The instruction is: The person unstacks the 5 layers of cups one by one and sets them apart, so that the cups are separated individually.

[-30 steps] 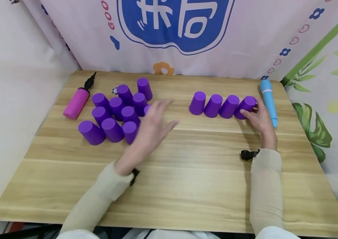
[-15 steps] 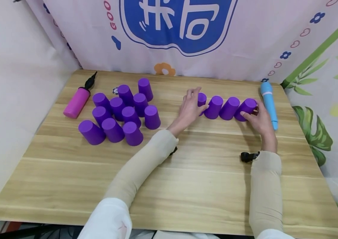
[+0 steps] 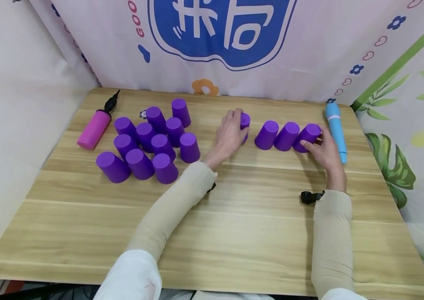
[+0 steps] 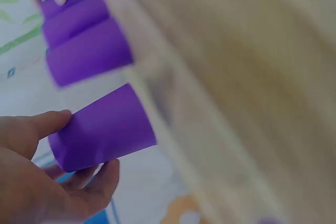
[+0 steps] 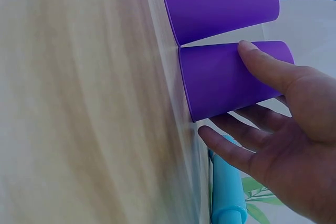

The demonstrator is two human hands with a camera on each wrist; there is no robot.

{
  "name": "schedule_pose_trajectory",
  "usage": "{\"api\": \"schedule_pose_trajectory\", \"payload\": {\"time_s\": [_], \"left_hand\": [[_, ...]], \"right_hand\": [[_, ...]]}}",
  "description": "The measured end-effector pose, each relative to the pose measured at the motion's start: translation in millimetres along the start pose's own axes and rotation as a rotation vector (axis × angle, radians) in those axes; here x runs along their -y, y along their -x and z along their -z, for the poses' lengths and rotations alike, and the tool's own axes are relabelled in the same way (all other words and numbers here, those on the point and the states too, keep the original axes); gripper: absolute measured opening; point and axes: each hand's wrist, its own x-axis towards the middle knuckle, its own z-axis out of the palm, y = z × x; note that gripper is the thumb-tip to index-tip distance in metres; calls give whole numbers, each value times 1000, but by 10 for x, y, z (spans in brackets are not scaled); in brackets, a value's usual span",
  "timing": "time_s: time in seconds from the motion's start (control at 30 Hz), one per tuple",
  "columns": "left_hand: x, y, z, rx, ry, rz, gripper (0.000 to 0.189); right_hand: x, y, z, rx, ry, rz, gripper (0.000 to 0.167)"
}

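Note:
My left hand (image 3: 229, 132) holds an upside-down purple cup (image 4: 107, 127), thumb on one side and fingers round the other. A gap parts this cup from three more upside-down purple cups standing side by side. At the right end of that row, my right hand (image 3: 325, 146) grips the last purple cup (image 5: 231, 80) with its thumb on the near side and fingers beyond. The left cup of the three (image 3: 267, 135) and the middle one (image 3: 287, 136) stand untouched between the hands.
Left of my left hand stands a cluster of several upside-down purple cups (image 3: 140, 164). A pink hand pump (image 3: 94, 129) with a black nozzle lies at the far left. Just right of my right hand lies a light blue pump-like tube (image 3: 336, 131). A printed cloth (image 3: 309, 50) hangs behind the table.
My left hand has swung from beside the left cluster to the row's left-end cup, taken hold of it and shifted it slightly left. The right hand stays on its cup.

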Motion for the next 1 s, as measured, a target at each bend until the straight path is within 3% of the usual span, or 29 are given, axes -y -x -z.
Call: {"api": "schedule_pose_trajectory", "payload": {"time_s": [0.23, 0.4, 0.67, 1.0], "left_hand": [[293, -20, 583, -50, -46, 80, 56], [437, -48, 835, -48, -105, 122, 53], [617, -96, 899, 41, -113, 192, 55], [742, -129, 863, 63, -119, 205, 57]], "right_hand": [[22, -15, 12, 7, -6, 0, 69], [21, -5, 21, 8, -4, -15, 69], [14, 24, 12, 6, -4, -10, 67], [-15, 11, 10, -1, -3, 3, 67]]}}
